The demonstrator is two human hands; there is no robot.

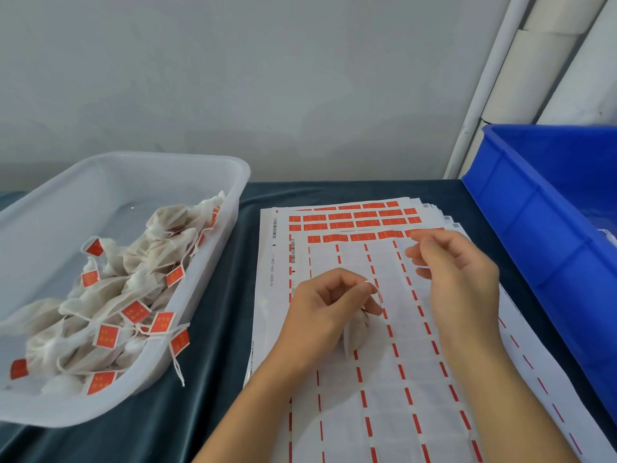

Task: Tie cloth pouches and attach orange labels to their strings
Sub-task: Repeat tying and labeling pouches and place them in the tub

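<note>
Left hand (329, 305): fingers curled, gripping a small white cloth pouch (355, 332) that hangs below the fingertips, just above the label sheets. Right hand (457, 279): fingers bent toward the thumb near the pouch's top; whether they pinch a string cannot be told. White backing sheets with orange rectangular labels (364, 222): stacked beneath both hands. Translucent plastic tub (213, 228), left: tied, labelled pouches (133, 295). Blue plastic crate (547, 208), right.

We take the label sheets (350, 329) as our landmark: left of them sits the tub (213, 248) holding tied pouches (110, 295), right of them the crate (541, 212), and both hands hover above them.
</note>
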